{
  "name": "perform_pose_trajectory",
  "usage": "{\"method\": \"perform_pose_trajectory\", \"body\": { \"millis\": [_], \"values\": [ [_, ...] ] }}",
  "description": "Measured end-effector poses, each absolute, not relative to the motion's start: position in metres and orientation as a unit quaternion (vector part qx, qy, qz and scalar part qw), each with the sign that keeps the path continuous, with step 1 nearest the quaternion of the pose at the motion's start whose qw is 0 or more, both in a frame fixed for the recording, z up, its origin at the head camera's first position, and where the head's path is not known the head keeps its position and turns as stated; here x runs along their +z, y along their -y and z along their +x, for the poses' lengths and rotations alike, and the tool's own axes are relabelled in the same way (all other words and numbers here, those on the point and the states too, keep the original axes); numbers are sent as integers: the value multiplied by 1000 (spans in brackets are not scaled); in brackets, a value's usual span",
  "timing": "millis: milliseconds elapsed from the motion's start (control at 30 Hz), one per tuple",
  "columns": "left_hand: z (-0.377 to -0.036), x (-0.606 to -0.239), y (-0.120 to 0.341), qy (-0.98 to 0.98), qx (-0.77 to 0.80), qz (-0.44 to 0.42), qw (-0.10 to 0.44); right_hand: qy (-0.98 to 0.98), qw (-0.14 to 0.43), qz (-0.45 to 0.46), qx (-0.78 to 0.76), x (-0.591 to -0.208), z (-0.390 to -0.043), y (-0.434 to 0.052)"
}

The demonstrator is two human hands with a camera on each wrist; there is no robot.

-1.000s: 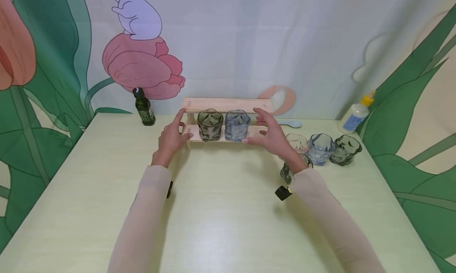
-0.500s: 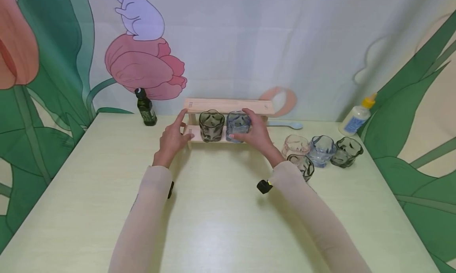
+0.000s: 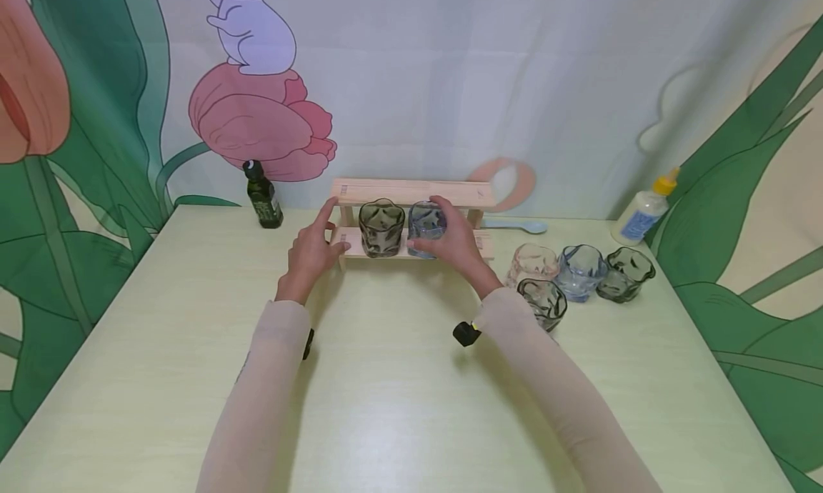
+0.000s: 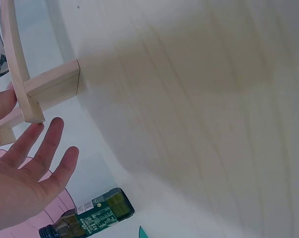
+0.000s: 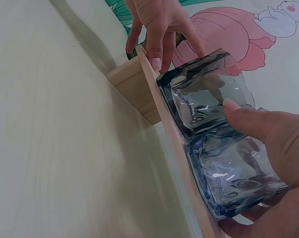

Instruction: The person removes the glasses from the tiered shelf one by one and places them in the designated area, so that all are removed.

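Note:
A two-tier wooden rack (image 3: 411, 191) stands at the back of the table, with a grey-green glass (image 3: 382, 228) and a blue glass (image 3: 424, 221) side by side on its lower shelf. My left hand (image 3: 310, 254) holds the rack's left end, thumb against the lower board. In the left wrist view, its other fingers (image 4: 51, 139) spread out past the wood. Around the right side of the blue glass, my right hand (image 3: 458, 241) grips with the thumb in front and index finger behind. From the right wrist, both glasses look very close together; fingers partly cover the blue glass (image 5: 224, 171).
Right of the rack are a pink glass (image 3: 532, 262), another blue glass (image 3: 581, 273) and two grey glasses (image 3: 625, 275). A light-blue spoon (image 3: 530, 227) lies behind them. A yellow-capped bottle (image 3: 641, 214) and dark green bottle (image 3: 263, 201) flank the rack.
My right hand has moved left from the rack's right part onto the blue glass, uncovering the pink glass and front grey glass. The left hand stays at the rack's left end.

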State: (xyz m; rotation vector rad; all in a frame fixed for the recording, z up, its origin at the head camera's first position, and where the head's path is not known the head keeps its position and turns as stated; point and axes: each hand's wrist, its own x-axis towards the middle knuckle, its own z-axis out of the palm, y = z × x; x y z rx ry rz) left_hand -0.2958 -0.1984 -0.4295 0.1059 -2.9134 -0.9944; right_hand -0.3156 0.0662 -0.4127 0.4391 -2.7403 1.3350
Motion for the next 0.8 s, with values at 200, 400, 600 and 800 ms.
{"method": "perform_pose_trajectory", "body": {
  "millis": [200, 400, 600, 800],
  "values": [
    [-296, -430, 198, 944, -325, 35, 32, 887, 19, 142, 438, -412, -316, -67],
    [-296, -430, 198, 944, -327, 37, 30, 886, 14, 140, 442, -412, -316, -68],
    [-297, -431, 198, 944, -325, 41, 31, 887, 12, 130, 442, -413, -318, -69],
    [-297, -430, 198, 945, -322, 41, 28, 889, 18, 123, 440, -414, -318, -70]
  ]
}}
